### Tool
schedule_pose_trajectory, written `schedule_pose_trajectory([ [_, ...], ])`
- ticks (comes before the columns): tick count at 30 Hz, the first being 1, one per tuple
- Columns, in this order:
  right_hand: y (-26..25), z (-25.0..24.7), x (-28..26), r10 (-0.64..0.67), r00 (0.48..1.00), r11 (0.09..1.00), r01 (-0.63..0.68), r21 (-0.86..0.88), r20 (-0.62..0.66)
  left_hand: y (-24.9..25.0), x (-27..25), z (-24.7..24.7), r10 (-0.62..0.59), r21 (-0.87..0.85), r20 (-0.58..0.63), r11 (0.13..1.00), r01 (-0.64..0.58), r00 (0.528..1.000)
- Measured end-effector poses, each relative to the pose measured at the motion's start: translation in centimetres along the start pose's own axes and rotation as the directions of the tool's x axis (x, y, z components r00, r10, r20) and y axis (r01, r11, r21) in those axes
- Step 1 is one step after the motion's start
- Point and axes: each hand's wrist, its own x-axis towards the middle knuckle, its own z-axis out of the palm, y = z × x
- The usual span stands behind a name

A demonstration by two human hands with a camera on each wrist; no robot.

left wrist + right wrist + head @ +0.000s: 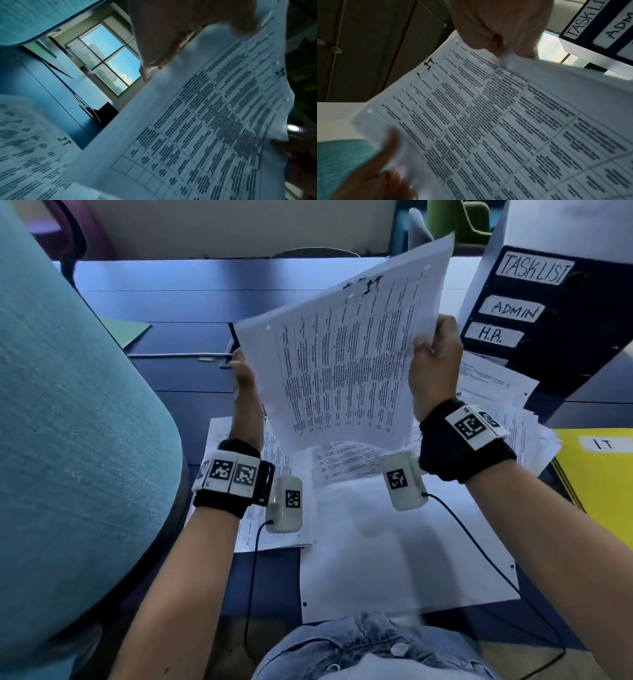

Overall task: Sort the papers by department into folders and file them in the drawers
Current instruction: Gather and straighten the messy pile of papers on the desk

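Both hands hold a thin sheaf of printed papers [342,364] tilted up above the desk. The top sheet is a table of text with "IT" handwritten at its head. My left hand [244,374] grips its left edge, fingers mostly hidden behind the sheets. My right hand [432,350] pinches the right edge, thumb in front. The right wrist view shows the right hand [501,33] pinching the papers [488,115], with the left hand [382,169] at the far edge. In the left wrist view the left hand [163,40] holds the papers [205,128].
A black binder [548,320] labelled TASK LIST, ADMIN, H.R. stands at the right. A yellow folder [603,474] marked IT lies beside it. Loose papers [496,385] spread under the hands, with a blank sheet [394,542] nearest me. A teal chair back [68,405] fills the left.
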Motion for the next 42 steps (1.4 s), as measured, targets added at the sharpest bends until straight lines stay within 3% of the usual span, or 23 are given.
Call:
schedule_pose_trajectory([
  [2, 0.2, 0.0, -0.2, 0.023, 1.000, 1.000, -0.023, 0.008, -0.021, -0.6, 0.4, -0.3, 0.104, 0.193, 0.046, 0.975, -0.111, 0.993],
  [5, 0.5, 0.1, -1.2, 0.032, 0.999, 0.999, -0.032, 0.040, 0.001, -1.7, 1.4, -0.8, 0.153, 0.279, -0.079, 0.952, -0.126, 0.985],
  [9, 2.1, 0.0, -3.3, 0.093, 0.992, 0.994, -0.097, 0.050, 0.081, -3.6, 1.6, -1.9, 0.057, 0.199, -0.002, 0.978, -0.055, 0.998],
  [12, 3.4, 0.4, -4.3, 0.189, 0.978, 0.981, -0.192, 0.023, 0.093, -5.4, 1.3, -2.7, -0.021, 0.246, 0.028, 0.969, 0.014, 0.999],
  [15, 3.2, 1.0, -4.2, 0.155, 0.983, 0.988, -0.152, -0.033, 0.102, -5.2, 1.8, -2.9, -0.004, 0.269, 0.010, 0.963, 0.002, 1.000],
  [18, 2.9, 2.1, -3.8, 0.119, 0.981, 0.992, -0.109, -0.067, 0.151, -3.3, 3.4, -3.6, 0.080, 0.276, -0.067, 0.959, -0.058, 0.995],
  [21, 3.7, 3.5, -4.0, 0.278, 0.919, 0.954, -0.232, -0.188, 0.278, -2.3, 5.2, -5.5, 0.113, 0.396, -0.207, 0.918, -0.023, 0.972],
  [23, 4.6, 4.3, -5.0, 0.420, 0.822, 0.892, -0.293, -0.345, 0.386, -2.5, 5.6, -7.0, 0.073, 0.533, -0.268, 0.842, 0.084, 0.961],
  [26, 5.8, 5.4, -7.0, 0.534, 0.688, 0.805, -0.237, -0.543, 0.491, -3.7, 4.9, -8.6, 0.029, 0.774, -0.346, 0.574, 0.268, 0.938],
  [30, 6.9, 7.0, -9.7, 0.630, 0.532, 0.740, -0.190, -0.646, 0.565, -6.0, 3.4, -10.3, -0.028, 0.842, -0.398, 0.386, 0.377, 0.917],
  [33, 7.9, 7.7, -10.9, 0.690, 0.467, 0.691, -0.198, -0.695, 0.553, -7.4, 2.4, -11.1, -0.052, 0.875, -0.415, 0.252, 0.414, 0.909],
  [35, 8.1, 7.8, -11.1, 0.690, 0.452, 0.695, -0.192, -0.693, 0.565, -8.0, 1.9, -10.9, -0.079, 0.897, -0.408, 0.153, 0.416, 0.909],
  [38, 8.4, 7.0, -10.0, 0.663, 0.501, 0.668, -0.060, -0.742, 0.556, -8.8, 1.2, -9.6, -0.188, 0.936, -0.316, 0.100, 0.338, 0.930],
  [40, 8.3, 5.9, -8.9, 0.665, 0.536, 0.576, 0.075, -0.814, 0.520, -9.5, 0.7, -8.2, -0.326, 0.960, -0.214, 0.102, 0.259, 0.921],
  [42, 8.1, 4.7, -8.2, 0.677, 0.559, 0.444, 0.208, -0.871, 0.479, -10.4, 0.1, -6.8, -0.466, 0.970, -0.127, 0.127, 0.208, 0.876],
])
